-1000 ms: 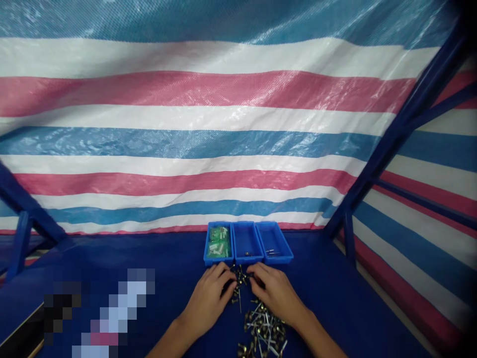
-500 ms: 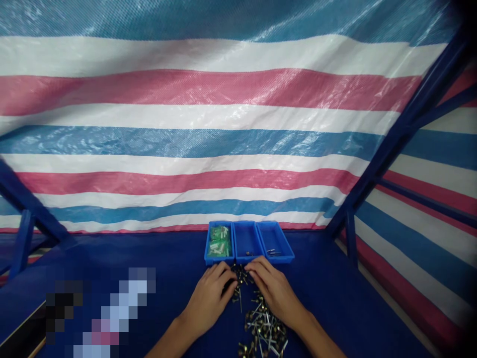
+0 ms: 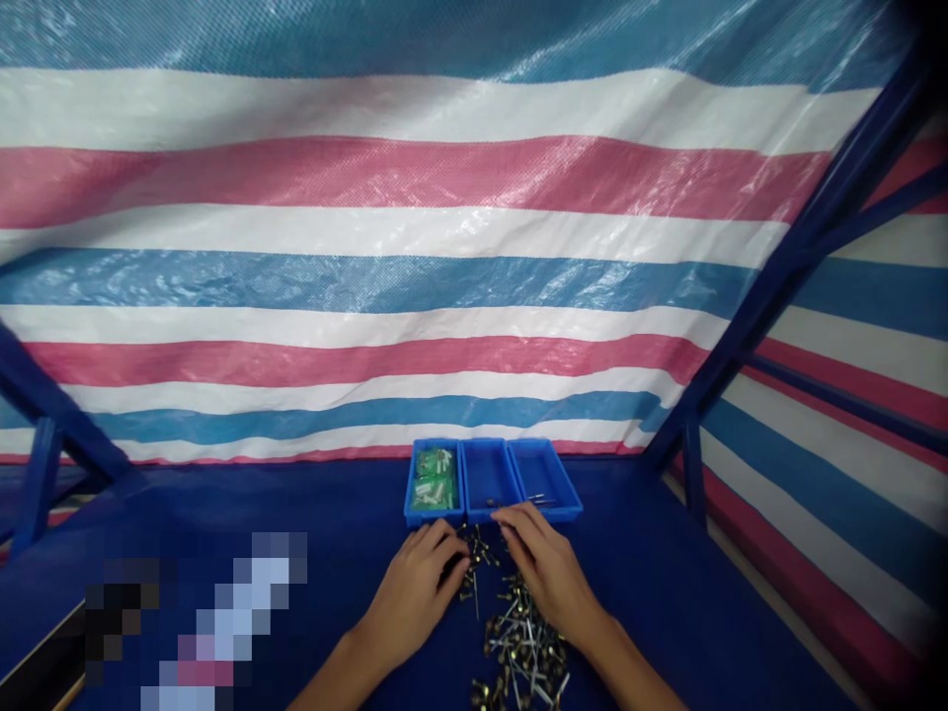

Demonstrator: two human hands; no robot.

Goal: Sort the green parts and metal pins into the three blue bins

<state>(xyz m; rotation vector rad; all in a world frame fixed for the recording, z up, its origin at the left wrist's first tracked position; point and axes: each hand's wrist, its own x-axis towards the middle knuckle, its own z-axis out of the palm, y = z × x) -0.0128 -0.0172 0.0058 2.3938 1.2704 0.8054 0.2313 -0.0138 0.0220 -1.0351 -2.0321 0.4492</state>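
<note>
My left hand (image 3: 424, 585) rests on the table at the left side of a small cluster of metal screw-like pieces (image 3: 480, 545). Its fingers and thumb are curled together at the pieces; whatever lies between the tips is too small to make out. My right hand (image 3: 549, 568) is over the right side of the cluster, fingers bent close to the thumb, its tips just in front of the middle blue tray (image 3: 489, 464). What those tips hold, if anything, I cannot make out. A larger heap of silvery and brass-coloured screw-like pieces (image 3: 525, 642) lies between my forearms.
The left blue tray (image 3: 408, 494) holds green-and-white packets (image 3: 435, 479). A few thin metal pieces lie in the right blue tray (image 3: 548, 459). At lower left are a dark, gold-edged object (image 3: 44, 652) and a blurred-out patch. Striped sheeting and blue frame bars (image 3: 741, 336) enclose the table.
My right hand has lifted slightly up and away from the small cluster, toward the front of the trays. My left hand stays nearly in place.
</note>
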